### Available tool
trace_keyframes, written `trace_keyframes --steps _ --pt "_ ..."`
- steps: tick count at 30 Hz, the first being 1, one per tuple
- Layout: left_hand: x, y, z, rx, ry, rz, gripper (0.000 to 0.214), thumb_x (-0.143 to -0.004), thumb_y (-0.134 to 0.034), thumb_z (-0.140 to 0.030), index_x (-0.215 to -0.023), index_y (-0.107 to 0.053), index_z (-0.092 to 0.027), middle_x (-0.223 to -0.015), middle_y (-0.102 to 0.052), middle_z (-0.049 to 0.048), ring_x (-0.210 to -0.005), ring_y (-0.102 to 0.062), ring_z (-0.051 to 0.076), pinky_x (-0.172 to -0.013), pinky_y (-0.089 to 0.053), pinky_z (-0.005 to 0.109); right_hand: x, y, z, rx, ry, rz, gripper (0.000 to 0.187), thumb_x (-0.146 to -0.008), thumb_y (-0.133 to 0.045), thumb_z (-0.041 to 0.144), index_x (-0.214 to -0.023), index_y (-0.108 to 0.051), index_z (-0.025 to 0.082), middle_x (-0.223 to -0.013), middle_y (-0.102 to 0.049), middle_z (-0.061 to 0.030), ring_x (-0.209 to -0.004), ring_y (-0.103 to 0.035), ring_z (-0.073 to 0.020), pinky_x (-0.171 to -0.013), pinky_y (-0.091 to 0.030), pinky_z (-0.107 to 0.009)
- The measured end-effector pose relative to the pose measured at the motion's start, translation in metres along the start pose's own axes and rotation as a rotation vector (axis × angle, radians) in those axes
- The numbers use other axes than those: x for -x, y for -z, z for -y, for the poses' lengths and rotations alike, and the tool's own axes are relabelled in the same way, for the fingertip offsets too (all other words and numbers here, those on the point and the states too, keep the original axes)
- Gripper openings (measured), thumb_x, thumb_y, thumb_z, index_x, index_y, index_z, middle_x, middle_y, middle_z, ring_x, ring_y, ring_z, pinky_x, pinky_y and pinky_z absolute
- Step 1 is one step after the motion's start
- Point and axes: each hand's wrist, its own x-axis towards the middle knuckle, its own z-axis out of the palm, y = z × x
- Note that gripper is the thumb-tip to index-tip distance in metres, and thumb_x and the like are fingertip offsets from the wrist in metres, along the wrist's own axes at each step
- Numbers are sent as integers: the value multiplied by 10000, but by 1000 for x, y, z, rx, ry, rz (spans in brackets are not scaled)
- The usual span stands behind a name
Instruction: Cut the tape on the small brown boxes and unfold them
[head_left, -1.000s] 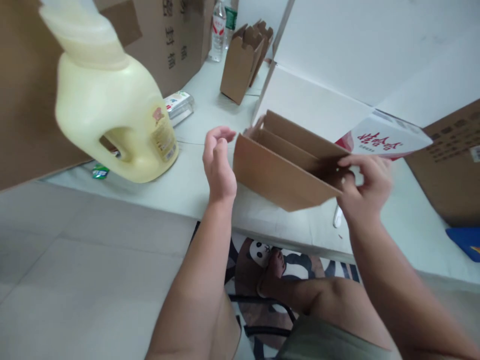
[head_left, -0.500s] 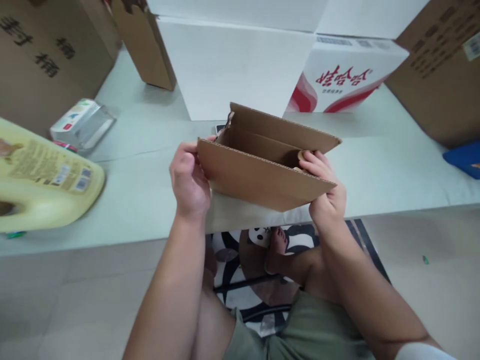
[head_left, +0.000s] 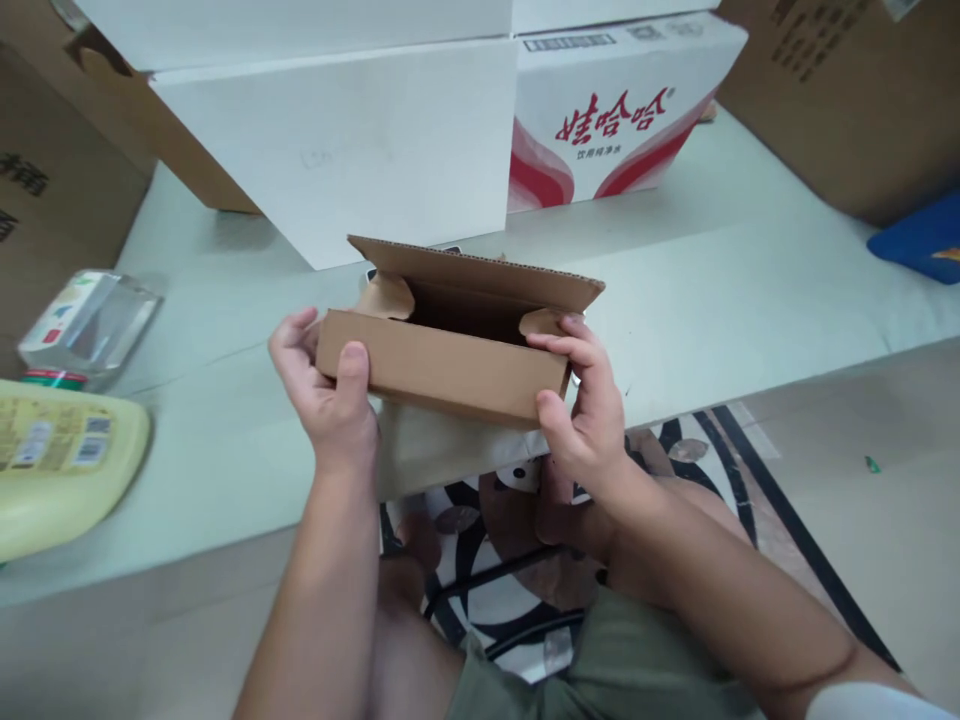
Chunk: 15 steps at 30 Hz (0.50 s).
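Observation:
A small brown cardboard box (head_left: 450, 370) is held between my two hands over the front part of the pale green surface. Its top is open, with the far flap standing up and two small side flaps folded partly inward over the dark inside. My left hand (head_left: 330, 385) grips the left end, thumb on the front face and fingers behind the corner. At the right end my right hand (head_left: 581, 400) holds on, its thumb at the lower front corner and its fingers by the right side flap. The box's inside is too dark to make out.
Behind the box stand a large white carton (head_left: 360, 150) and a white carton with red lettering (head_left: 607, 130). To the left lie a clear plastic package (head_left: 94, 315) and a yellow jug (head_left: 71, 465). A blue object (head_left: 919, 240) is at the right, on the pale green surface (head_left: 712, 290).
The near flap, upright before, is now folded down at the front. Both side flaps now show bent inward. My left thumb has come onto the front face. The camera view has shifted.

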Motion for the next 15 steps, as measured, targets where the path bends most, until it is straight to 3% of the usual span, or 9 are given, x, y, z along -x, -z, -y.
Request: trace_keyframes --steps 2,5,7,10,12,15 --pt "1 3 3 -43 -40 40 699 -758 -806 -594 -1284 -505 -248 -1262 -656 94 -1250 -611 263 -1088 -484 435 2 -3 -1 2 1 -46 413 -950 -515 383 -1348 -489 273 -1341 -628 -124 -1402 -545 -335 -1206 -434 -637" --pt "3 7 4 -66 -53 94 607 -814 -772 -564 -1303 -533 -296 -1383 -634 86 -1374 -562 288 -1170 -454 484 1 -2 -8 4 -83 -85 622 -889 -569 429 -1466 -373 302 -1578 -408 -144 -1522 -404 -362 -1204 -422 -645" --pt "4 8 3 -73 -52 121 527 -853 -745 -532 -1305 -559 -334 -1394 -637 62 -1396 -559 287 -1202 -441 491 -1 0 -13 -53 -165 -23 769 -880 -583 449 -1558 -243 324 -1691 -263 -133 -1598 -289 -362 -1239 -379 -642" --pt "7 10 1 -71 -62 153 498 -878 -727 -485 -1327 -563 -345 -1402 -639 57 -1401 -564 290 -1214 -439 510 -5 4 -17 -191 -221 85 881 -885 -574 447 -1613 -93 332 -1690 -282 -133 -1565 -363 -329 -1252 -380 -600" --pt "8 11 -1 -62 -68 162 509 -872 -733 -467 -1334 -563 -339 -1406 -637 63 -1410 -558 298 -1195 -461 512 -5 6 -17 -208 -214 93 868 -865 -590 453 -1597 -140 328 -1616 -375 -134 -1503 -436 -325 -1237 -401 -584" --pt "9 15 -5 -113 -72 158 508 -878 -724 -431 -1356 -577 -346 -1451 -616 58 -1427 -547 300 -1177 -487 496 -3 5 -18 -173 -144 27 567 -865 -584 446 -1397 -438 316 -1478 -474 -112 -1457 -456 -334 -1230 -385 -589"
